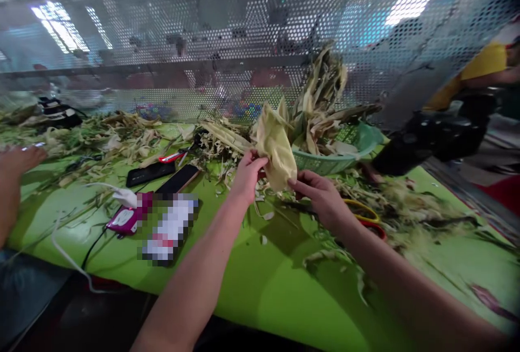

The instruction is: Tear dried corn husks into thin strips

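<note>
A pale yellow corn husk is held up over the green table. My left hand pinches its left edge between thumb and fingers. At the husk's lower right corner, my right hand grips it with the thumb and forefinger. Just behind the husk stands a green plastic basket heaped with dried corn husks. Scissors with yellow and red handles lie beside my right hand, partly hidden by my forearm.
Two phones, a red cutter, a purple tissue pack and a white cable lie at left. Husk scraps and corn silk litter the table. A perforated metal screen rises behind. Another person's arm rests far left.
</note>
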`<state>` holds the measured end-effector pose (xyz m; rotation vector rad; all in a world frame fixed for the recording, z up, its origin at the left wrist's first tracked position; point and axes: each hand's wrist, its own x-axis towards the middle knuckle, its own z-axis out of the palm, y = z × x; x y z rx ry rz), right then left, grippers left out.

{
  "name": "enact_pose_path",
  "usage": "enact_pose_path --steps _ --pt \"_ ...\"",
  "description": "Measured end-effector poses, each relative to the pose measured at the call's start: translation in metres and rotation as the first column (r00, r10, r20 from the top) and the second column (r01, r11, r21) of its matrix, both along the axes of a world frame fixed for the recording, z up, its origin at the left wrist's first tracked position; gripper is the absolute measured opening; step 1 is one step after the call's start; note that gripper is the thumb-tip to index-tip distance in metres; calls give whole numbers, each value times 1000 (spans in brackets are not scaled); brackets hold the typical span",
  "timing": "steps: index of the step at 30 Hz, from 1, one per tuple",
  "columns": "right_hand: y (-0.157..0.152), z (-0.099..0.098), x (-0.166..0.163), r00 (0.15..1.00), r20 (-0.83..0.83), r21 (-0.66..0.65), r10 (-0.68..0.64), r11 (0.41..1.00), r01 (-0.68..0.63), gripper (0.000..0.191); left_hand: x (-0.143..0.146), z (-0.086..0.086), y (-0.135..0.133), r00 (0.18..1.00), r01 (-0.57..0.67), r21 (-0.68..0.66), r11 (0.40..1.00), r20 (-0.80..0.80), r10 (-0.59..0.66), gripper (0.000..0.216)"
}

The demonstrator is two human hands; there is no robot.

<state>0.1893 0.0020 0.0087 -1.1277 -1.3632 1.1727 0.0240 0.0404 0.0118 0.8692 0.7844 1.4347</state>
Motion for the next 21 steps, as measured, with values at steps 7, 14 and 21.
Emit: enact_pose_path --steps 7,14,21 --pt "-2 1 -1 995 -92 -24 30 999 -32 34 10 1 -9 983 184 2 983 -24 -184 49" --pt "-2 0 0 962 -269 -130 43 988 -81 29 8 -2 -8 970 232 20 972 -76 -230 46" --pt "-3 0 -1 972 -236 12 -23 1000 26 35 8 -2 -8 978 162 30 986 -136 -157 46"
